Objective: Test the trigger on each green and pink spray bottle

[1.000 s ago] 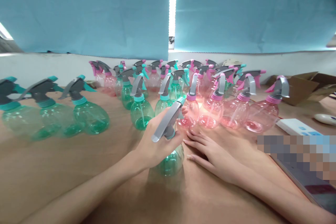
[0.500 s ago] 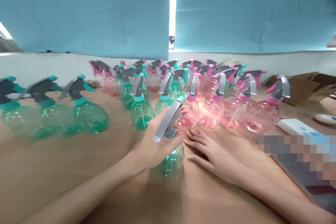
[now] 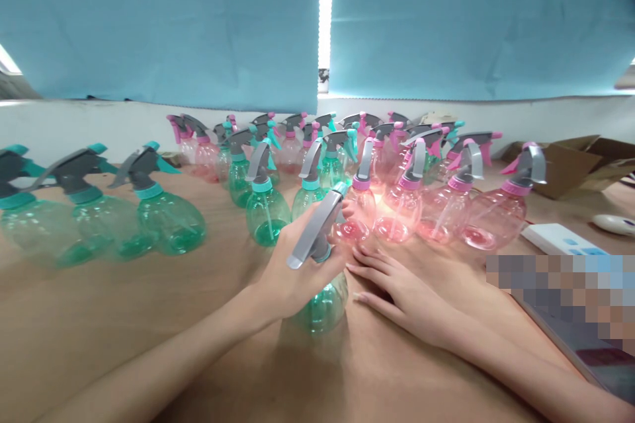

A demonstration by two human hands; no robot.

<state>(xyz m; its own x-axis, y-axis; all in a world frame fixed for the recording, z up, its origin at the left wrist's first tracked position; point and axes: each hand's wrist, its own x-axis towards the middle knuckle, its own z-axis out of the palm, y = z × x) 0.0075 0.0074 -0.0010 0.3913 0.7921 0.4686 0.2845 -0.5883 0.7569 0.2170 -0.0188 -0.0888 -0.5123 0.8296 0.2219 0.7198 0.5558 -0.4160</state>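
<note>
My left hand [image 3: 290, 274] is wrapped round the neck of a green spray bottle [image 3: 325, 304] that stands on the brown table [image 3: 124, 317]. Its grey trigger head [image 3: 315, 228] sticks up above my fingers. My right hand [image 3: 397, 287] lies flat on the table just right of the bottle, fingers stretched out, holding nothing. Right behind my hands stand rows of bottles: green ones [image 3: 266, 208] towards the left and pink ones [image 3: 404, 208] towards the right.
Three more green bottles [image 3: 169, 215] stand at the far left. A cardboard box [image 3: 570, 165] sits at the back right, a white flat box [image 3: 563, 238] and a white rounded object [image 3: 615, 223] near the right edge. Blue sheets hang over the window behind.
</note>
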